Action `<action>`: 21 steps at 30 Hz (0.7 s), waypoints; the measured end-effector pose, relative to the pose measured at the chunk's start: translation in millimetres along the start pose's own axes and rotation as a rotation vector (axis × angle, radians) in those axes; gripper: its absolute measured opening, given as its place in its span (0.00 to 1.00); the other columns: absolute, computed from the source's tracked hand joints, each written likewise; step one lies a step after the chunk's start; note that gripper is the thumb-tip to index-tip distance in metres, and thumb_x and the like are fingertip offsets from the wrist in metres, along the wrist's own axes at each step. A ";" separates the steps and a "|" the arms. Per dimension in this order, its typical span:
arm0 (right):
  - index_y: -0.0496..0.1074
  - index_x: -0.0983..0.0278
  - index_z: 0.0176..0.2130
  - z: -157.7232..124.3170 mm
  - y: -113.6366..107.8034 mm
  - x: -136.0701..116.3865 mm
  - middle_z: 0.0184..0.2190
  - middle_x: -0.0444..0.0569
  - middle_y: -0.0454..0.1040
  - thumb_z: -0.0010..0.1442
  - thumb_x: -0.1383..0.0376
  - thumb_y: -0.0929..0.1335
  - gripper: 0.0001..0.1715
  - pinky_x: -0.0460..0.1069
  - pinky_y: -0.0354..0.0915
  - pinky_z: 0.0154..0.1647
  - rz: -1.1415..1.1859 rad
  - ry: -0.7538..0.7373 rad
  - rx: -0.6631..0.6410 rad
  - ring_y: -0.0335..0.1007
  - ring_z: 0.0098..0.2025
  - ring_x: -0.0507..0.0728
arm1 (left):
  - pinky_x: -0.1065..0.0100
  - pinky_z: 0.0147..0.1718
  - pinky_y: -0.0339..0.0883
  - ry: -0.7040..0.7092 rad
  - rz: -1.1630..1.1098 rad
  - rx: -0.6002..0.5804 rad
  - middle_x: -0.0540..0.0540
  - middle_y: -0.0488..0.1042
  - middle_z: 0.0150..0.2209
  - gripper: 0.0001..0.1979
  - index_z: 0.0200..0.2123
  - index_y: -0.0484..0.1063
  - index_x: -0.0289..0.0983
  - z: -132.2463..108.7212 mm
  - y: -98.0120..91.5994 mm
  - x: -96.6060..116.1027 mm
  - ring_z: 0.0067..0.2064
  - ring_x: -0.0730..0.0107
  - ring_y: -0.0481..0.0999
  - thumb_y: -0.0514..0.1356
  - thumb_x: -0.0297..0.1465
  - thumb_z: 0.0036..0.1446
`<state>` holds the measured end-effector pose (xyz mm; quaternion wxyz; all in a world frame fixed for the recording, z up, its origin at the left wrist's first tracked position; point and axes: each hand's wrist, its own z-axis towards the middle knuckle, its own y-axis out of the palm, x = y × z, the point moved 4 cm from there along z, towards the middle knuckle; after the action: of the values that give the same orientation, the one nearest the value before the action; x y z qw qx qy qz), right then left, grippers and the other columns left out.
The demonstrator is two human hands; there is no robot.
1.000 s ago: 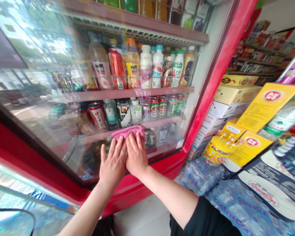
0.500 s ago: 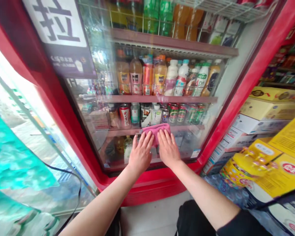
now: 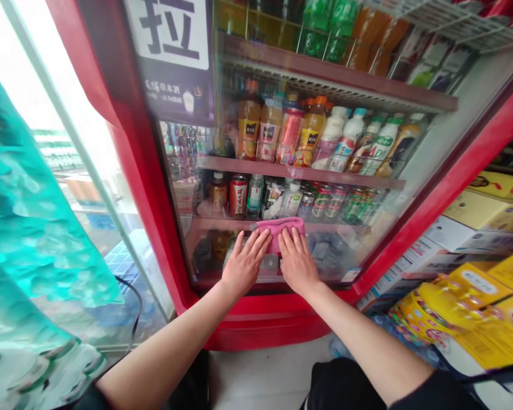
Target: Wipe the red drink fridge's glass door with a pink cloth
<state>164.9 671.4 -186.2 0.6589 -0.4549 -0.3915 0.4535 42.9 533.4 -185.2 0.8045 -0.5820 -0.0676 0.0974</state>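
Note:
A folded pink cloth (image 3: 275,228) lies pressed against the glass door (image 3: 320,233) of a red-framed drinks fridge. My left hand (image 3: 245,262) rests on the cloth's left part, its fingers stretched out and flat, the thumb side toward the middle. On the right part lies my right hand (image 3: 298,259), open too, fingertips flat on the fabric. Neither hand curls around the cloth. Behind the glass, just above the cloth, stands a row of cans and small bottles (image 3: 238,196). Taller juice and milk bottles (image 3: 310,134) fill the shelf above.
The red fridge frame (image 3: 141,171) surrounds the glass. Stacked cartons (image 3: 465,228) and a yellow tub-shaped pack (image 3: 423,307) stand close on the right. Left, a turquoise sheet (image 3: 38,228) hangs near a glass pane, with a black cable (image 3: 137,310) below. Pale floor (image 3: 269,376) shows underneath.
The camera view has turned left, so the fridge appears shifted right and tilted. Both hands and the cloth sit slightly farther left on the glass, still pressed together.

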 end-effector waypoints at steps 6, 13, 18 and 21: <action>0.55 0.69 0.79 25.0 0.2 -39.1 0.82 0.60 0.50 0.70 0.71 0.65 0.44 0.73 0.48 0.83 0.063 -0.054 0.005 0.40 0.84 0.73 | 0.39 0.81 0.32 -0.079 0.015 0.011 0.43 0.42 0.82 0.41 0.82 0.44 0.36 -28.3 -10.1 -31.0 0.83 0.52 0.47 0.53 0.28 0.70; 0.54 0.69 0.79 63.3 -3.3 -91.0 0.81 0.57 0.52 0.70 0.74 0.62 0.42 0.71 0.49 0.82 0.118 -0.161 0.073 0.41 0.84 0.71 | 0.39 0.81 0.32 -0.225 0.018 0.044 0.38 0.45 0.82 0.41 0.81 0.46 0.32 -59.3 -22.8 -67.0 0.83 0.47 0.46 0.55 0.29 0.70; 0.59 0.69 0.78 99.5 -18.2 -119.3 0.81 0.53 0.53 0.73 0.72 0.61 0.38 0.68 0.52 0.82 0.101 -0.377 0.124 0.46 0.83 0.68 | 0.39 0.80 0.43 -0.422 -0.008 0.107 0.31 0.42 0.82 0.50 0.82 0.43 0.28 -78.1 -24.6 -75.5 0.83 0.40 0.45 0.63 0.31 0.63; 0.60 0.69 0.77 122.5 -30.1 -135.6 0.81 0.51 0.54 0.74 0.70 0.60 0.36 0.65 0.51 0.82 0.076 -0.539 0.134 0.47 0.83 0.66 | 0.37 0.77 0.52 -0.545 -0.046 0.161 0.25 0.41 0.82 0.55 0.82 0.37 0.27 -86.8 -20.9 -75.5 0.82 0.35 0.46 0.65 0.30 0.61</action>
<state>20.2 566.8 -137.3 0.5421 -0.2877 -0.5045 0.6073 -9.6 429.1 -192.2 0.8023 -0.4667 -0.2866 0.2372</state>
